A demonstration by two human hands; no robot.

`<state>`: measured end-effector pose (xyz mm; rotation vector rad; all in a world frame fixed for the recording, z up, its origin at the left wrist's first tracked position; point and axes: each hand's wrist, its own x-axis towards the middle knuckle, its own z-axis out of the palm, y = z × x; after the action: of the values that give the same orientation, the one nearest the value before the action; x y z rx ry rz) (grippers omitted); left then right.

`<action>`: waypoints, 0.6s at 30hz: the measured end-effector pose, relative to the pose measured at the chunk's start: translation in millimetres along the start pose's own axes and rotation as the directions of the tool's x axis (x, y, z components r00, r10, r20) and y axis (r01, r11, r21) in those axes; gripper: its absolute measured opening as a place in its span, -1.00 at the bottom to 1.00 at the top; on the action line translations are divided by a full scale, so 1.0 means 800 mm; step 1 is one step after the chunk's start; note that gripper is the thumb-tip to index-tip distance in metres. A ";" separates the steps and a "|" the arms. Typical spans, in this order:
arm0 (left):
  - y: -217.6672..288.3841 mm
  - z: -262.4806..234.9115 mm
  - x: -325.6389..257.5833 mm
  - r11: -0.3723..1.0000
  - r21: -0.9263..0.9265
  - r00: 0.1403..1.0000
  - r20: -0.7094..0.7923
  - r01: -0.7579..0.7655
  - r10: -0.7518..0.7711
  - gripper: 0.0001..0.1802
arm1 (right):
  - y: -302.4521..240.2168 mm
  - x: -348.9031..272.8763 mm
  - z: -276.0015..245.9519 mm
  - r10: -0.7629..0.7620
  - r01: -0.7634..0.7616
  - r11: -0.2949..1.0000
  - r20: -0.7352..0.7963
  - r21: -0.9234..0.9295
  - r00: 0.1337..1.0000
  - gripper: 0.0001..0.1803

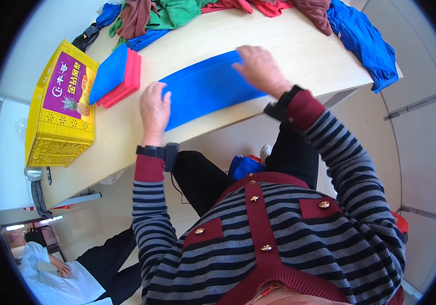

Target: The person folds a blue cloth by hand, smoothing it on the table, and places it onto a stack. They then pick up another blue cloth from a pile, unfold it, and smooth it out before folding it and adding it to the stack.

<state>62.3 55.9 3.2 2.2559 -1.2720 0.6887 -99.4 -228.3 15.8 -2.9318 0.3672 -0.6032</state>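
Note:
A blue cloth (210,89), folded into a long flat strip, lies across the table in front of me. My left hand (155,109) rests at the strip's left end, fingers out and the thumb apart along its edge. At the far right end is my right hand (261,68), slightly blurred, with its fingers stretched over the cloth. Neither hand appears to grip it. Left of my left hand sits a stack of folded cloths, with a blue one (110,73) on top and several red ones (130,84) beneath.
A yellow plastic crate (63,137) with a purple panel stands at the table's left. Rumpled green (177,12), brown, red and blue cloths (363,40) line the far edge. White cabinets (424,127) stand at right. A person in white (60,269) is at lower left.

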 end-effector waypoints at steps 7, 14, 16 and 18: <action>0.066 0.049 -0.031 1.000 -0.029 0.950 0.311 -0.008 0.017 -0.45 | -0.140 -0.048 0.074 -0.134 0.143 0.965 -0.056 0.220 0.989 -0.34; 0.040 0.036 -0.037 0.988 0.133 0.867 0.478 0.083 -0.138 -0.37 | -0.071 -0.038 0.065 -0.029 0.024 0.999 0.110 0.046 0.994 -0.27; 0.025 0.035 -0.041 0.981 0.159 0.871 0.460 0.112 -0.174 -0.37 | -0.053 -0.038 0.061 0.020 -0.018 1.000 0.094 -0.023 0.995 -0.28; 0.012 0.038 -0.041 0.973 0.175 0.879 0.426 0.150 -0.212 -0.35 | -0.035 -0.033 0.057 0.043 -0.037 0.998 0.107 -0.051 0.993 -0.28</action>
<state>45.6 54.1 -39.3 2.7100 -1.2090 0.1973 -99.2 -191.1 -30.6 -2.9799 0.4333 -0.4336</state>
